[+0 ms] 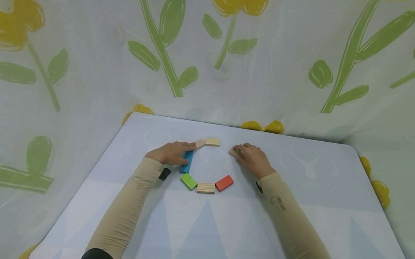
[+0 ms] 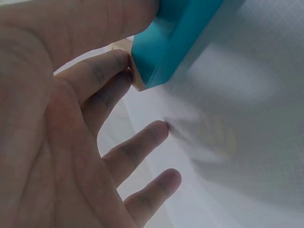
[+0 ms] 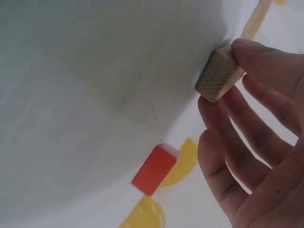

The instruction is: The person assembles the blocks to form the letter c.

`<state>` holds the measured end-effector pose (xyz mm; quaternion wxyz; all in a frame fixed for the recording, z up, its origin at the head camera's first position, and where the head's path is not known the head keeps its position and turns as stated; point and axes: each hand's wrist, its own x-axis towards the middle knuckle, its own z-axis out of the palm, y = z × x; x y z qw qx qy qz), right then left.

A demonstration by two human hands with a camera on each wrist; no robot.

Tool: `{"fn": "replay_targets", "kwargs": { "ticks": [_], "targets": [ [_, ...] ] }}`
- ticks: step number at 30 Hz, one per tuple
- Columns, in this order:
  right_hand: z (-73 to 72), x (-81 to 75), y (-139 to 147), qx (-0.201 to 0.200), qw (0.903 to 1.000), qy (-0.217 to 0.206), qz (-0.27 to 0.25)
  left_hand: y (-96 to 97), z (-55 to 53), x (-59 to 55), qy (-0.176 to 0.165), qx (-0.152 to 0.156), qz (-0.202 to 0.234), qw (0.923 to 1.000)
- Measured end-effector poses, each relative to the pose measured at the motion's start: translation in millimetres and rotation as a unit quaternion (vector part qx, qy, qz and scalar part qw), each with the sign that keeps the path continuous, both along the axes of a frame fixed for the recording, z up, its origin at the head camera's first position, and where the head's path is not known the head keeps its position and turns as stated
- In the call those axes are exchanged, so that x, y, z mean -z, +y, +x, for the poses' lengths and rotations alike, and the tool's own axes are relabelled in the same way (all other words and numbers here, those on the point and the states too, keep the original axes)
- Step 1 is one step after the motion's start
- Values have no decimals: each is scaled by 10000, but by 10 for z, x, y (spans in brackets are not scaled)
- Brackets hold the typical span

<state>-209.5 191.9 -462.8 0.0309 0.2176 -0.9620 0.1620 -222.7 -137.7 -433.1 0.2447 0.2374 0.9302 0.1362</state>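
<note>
At the ring's left side my left hand (image 1: 174, 152) rests with its thumb against a blue block (image 1: 186, 165). Its fingertips touch a small plain wooden block (image 1: 200, 143) at the blue one's far end; the other fingers are extended, as the left wrist view shows. Across the ring, my right hand (image 1: 252, 158) pinches a wooden block (image 3: 218, 76) between thumb and fingers, low over the table or on it; exact contact is unclear. A red block (image 3: 155, 169) lies beyond that hand, mostly hidden by it in the head view.
A ridged wooden block (image 1: 212, 142) lies at the ring's far side. Along the near side are a green block (image 1: 189, 181), another ridged wooden block (image 1: 206, 188) and a red block (image 1: 224, 183). A patterned cloth (image 1: 259, 230) covers the table; a flowered curtain (image 1: 263, 89) hangs behind.
</note>
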Motion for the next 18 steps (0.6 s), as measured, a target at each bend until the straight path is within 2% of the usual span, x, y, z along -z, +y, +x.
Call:
{"fn": "replay_targets", "kwargs": {
  "ticks": [8, 18],
  "targets": [
    [-79, 49, -80, -18, 9999, 93, -129, 5, -5, 14, 3, 20, 38, 10000],
    [-181, 35, -160, 62, 9997, -145, -206, 8, -2, -9, -4, 0, -38, 10000]
  ]
}}
